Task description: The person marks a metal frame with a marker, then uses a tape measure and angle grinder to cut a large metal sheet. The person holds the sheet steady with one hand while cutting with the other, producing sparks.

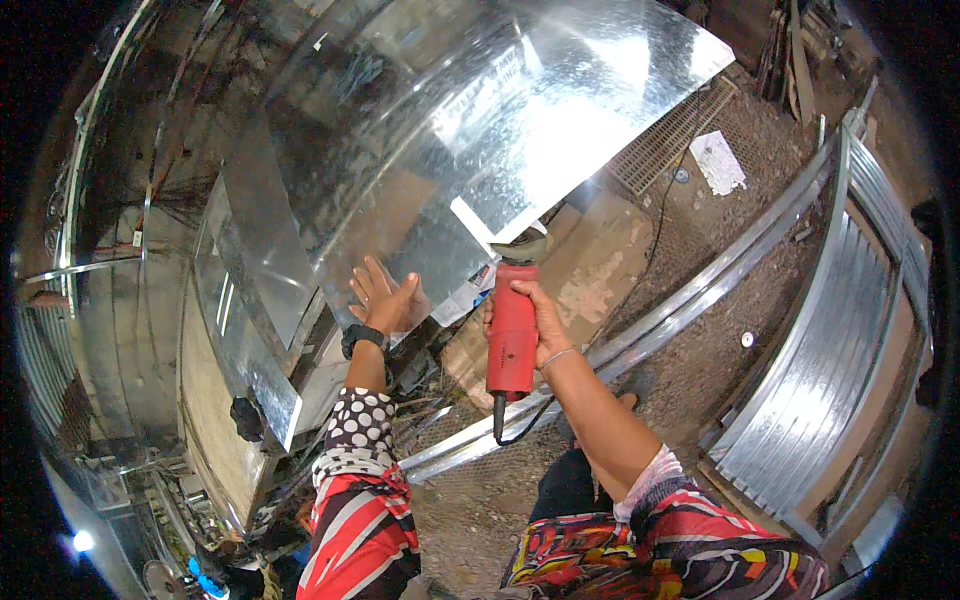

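A red angle grinder [513, 335] is gripped in my right hand [540, 318], its disc end pointing away from me at the near edge of a large shiny metal sheet [400, 210]. The grinder's guard [524, 247] sits beside a narrow white strip [472, 222] at that edge; whether the disc touches the metal I cannot tell. My left hand [383, 297] lies with fingers spread on the sheet's near corner, left of the grinder. A dark watch [362, 338] is on that wrist. The grinder's black cord [499, 420] hangs from its rear end.
Long metal channels [660, 335] run diagonally across the ground at right. Corrugated metal panels [805, 335] lean at far right. A brown board [580, 290] lies below the sheet's edge, near a grate [670, 130] and a white piece [717, 163]. Another metal sheet [245, 330] stands at left.
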`<state>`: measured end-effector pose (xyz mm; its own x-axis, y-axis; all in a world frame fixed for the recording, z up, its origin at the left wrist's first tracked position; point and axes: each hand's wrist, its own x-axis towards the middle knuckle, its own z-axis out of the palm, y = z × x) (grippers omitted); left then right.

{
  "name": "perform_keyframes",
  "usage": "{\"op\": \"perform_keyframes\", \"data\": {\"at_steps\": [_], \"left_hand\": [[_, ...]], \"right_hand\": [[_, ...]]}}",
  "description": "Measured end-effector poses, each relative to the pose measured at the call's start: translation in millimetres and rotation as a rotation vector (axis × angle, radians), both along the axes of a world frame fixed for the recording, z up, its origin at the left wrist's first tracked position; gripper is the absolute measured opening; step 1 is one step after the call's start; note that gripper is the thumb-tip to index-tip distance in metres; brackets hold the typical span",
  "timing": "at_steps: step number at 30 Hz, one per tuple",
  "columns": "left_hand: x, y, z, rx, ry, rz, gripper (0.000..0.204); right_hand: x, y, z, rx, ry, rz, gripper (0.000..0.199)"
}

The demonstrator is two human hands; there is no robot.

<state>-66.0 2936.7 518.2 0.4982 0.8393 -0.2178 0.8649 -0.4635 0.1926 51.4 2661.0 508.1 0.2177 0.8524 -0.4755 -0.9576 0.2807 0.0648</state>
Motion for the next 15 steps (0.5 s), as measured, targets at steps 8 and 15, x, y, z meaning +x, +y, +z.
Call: {"op": "perform_keyframes", "data": {"at_steps": [8,15], "left_hand": [[2.1,-4.2,7.1,-0.036,0.046,0.010,0.126],[-1.5,0.2,5.7,-0.064,0.040,0.009,0.126]], "right_hand": [[0.7,3.5,5.9,0.059,0.006,-0.004,0.043],[-1.2,4.2,-3.0,0.083,0.045,-0.035,0.043]]}}
